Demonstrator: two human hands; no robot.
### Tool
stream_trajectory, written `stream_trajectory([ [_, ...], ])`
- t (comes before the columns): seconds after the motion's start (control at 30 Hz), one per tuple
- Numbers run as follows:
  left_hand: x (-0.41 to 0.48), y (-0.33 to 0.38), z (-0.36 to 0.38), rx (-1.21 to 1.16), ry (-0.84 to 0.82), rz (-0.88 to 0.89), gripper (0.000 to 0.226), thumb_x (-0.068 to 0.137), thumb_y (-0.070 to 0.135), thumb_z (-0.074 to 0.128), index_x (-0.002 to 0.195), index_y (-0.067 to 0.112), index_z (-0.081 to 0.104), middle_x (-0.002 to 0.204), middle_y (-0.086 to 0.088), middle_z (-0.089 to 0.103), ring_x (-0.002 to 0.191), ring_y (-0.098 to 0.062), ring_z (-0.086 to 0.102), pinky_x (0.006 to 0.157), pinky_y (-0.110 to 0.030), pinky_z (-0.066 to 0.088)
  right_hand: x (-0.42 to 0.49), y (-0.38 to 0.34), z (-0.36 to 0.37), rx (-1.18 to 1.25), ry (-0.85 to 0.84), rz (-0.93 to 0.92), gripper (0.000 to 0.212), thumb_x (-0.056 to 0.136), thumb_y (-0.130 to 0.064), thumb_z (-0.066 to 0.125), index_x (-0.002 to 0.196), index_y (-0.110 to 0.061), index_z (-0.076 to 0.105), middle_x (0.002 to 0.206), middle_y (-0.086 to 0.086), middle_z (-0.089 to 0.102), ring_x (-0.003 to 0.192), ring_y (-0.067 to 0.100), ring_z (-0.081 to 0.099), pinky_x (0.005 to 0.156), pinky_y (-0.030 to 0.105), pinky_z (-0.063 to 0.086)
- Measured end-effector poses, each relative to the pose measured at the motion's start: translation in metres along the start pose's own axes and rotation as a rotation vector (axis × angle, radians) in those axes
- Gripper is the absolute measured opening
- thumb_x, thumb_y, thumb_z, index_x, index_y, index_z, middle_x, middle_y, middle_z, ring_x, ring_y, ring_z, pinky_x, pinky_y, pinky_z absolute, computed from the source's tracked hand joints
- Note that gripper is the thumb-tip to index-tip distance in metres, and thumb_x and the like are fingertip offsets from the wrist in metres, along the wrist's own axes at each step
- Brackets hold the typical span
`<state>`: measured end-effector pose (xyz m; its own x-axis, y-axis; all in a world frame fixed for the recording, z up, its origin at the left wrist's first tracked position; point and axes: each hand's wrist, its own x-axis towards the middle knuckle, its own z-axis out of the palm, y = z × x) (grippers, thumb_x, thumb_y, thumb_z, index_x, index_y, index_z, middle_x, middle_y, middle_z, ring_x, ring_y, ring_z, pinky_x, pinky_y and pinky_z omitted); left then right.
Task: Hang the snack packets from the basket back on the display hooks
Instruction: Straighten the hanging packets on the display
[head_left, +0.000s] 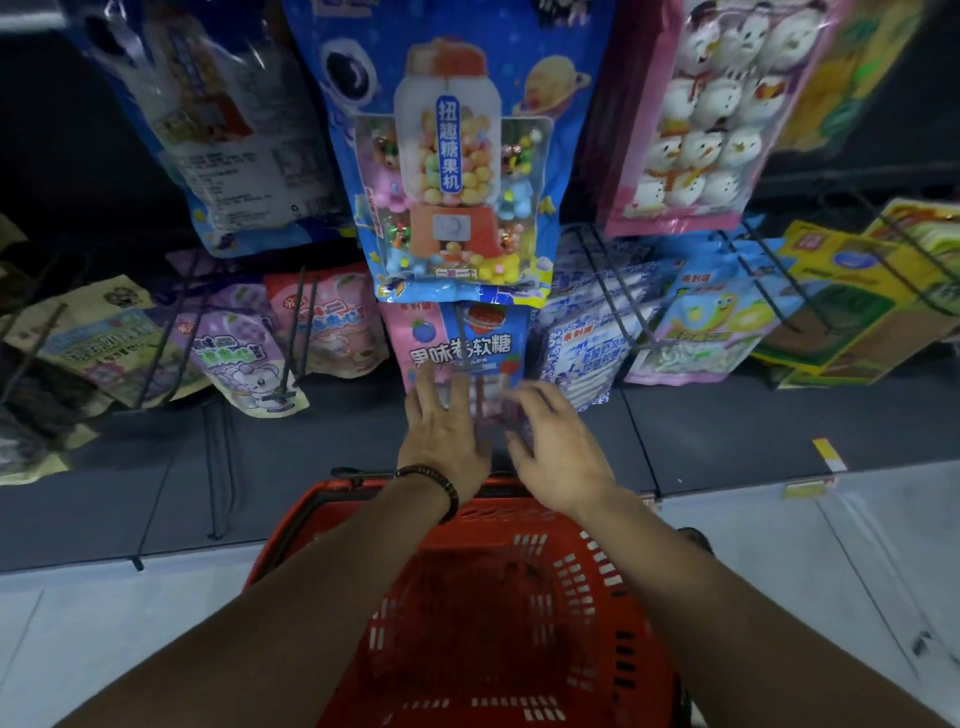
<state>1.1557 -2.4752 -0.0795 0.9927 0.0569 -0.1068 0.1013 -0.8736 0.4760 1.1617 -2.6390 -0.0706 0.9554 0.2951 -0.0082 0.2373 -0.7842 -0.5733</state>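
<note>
A pink and blue soft-candy packet (467, 345) hangs on a black wire hook (461, 325) in the lower row, right under a large blue gumball-machine packet (452, 156). My left hand (441, 436), with a bead bracelet on the wrist, lies with spread fingers against the packet's lower left edge. My right hand (556, 452) is blurred, fingers apart, at its clear lower right part. Neither hand visibly closes around the packet. Below my arms stands the red basket (597, 571); I see no packet inside it.
Long black hooks with hanging packets flank the middle one: purple and pink bags (244, 358) at left, blue-white bags (587, 343) and yellow-green bags (852, 301) at right. A pink snowman marshmallow packet (696, 119) hangs upper right. A dark base shelf (727, 436) juts over the pale floor.
</note>
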Motion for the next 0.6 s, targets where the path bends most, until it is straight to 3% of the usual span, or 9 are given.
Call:
stream_trajectory([
  [0.1, -0.02, 0.019, 0.013, 0.119, -0.008, 0.094, 0.078, 0.087, 0.035, 0.064, 0.154, 0.02, 0.028, 0.157, -0.012, 0.013, 0.143, -0.043, 0.023, 0.112, -0.052, 0.043, -0.021, 0.023, -0.003, 0.093, 0.17, 0.13, 0.036, 0.098, -0.02, 0.06, 0.133, -0.025, 0.057, 0.137, -0.001, 0.052, 0.124, 0.027, 0.059, 0.097, 0.045, 0.055],
  [0.2, -0.031, 0.044, 0.029, 0.212, 0.017, 0.274, 0.075, 0.083, 0.037, 0.061, 0.151, 0.022, 0.033, 0.155, -0.013, 0.021, 0.139, -0.037, 0.03, 0.113, -0.048, 0.042, -0.021, 0.048, -0.012, 0.19, 0.374, 0.26, 0.044, 0.095, -0.013, 0.062, 0.137, -0.024, 0.054, 0.139, 0.003, 0.05, 0.124, 0.029, 0.058, 0.101, 0.045, 0.054],
  [0.33, -0.023, 0.08, 0.045, 0.28, -0.04, 0.364, 0.081, 0.086, 0.035, 0.061, 0.156, 0.025, 0.021, 0.165, -0.01, 0.007, 0.151, -0.036, 0.013, 0.122, -0.048, 0.032, -0.001, 0.07, -0.028, 0.19, 0.395, 0.262, 0.061, 0.095, -0.008, 0.065, 0.151, -0.022, 0.045, 0.154, 0.007, 0.035, 0.138, 0.027, 0.046, 0.111, 0.039, 0.045],
  [0.47, 0.004, 0.103, 0.054, 0.251, -0.076, 0.28, 0.092, 0.089, 0.032, 0.061, 0.162, 0.027, 0.005, 0.169, -0.005, -0.015, 0.158, -0.034, -0.012, 0.13, -0.049, 0.01, 0.02, 0.09, -0.031, 0.15, 0.353, 0.215, 0.065, 0.096, -0.011, 0.064, 0.156, -0.024, 0.041, 0.164, 0.008, 0.025, 0.153, 0.03, 0.032, 0.118, 0.047, 0.045],
  [0.6, 0.031, 0.109, 0.06, 0.247, -0.086, 0.179, 0.1, 0.089, 0.033, 0.063, 0.163, 0.029, -0.004, 0.168, -0.001, -0.028, 0.156, -0.034, -0.024, 0.13, -0.054, 0.003, 0.036, 0.099, -0.028, 0.188, 0.34, 0.218, 0.079, 0.098, -0.011, 0.064, 0.164, -0.036, 0.029, 0.175, -0.002, 0.007, 0.162, 0.022, 0.012, 0.119, 0.038, 0.039],
])
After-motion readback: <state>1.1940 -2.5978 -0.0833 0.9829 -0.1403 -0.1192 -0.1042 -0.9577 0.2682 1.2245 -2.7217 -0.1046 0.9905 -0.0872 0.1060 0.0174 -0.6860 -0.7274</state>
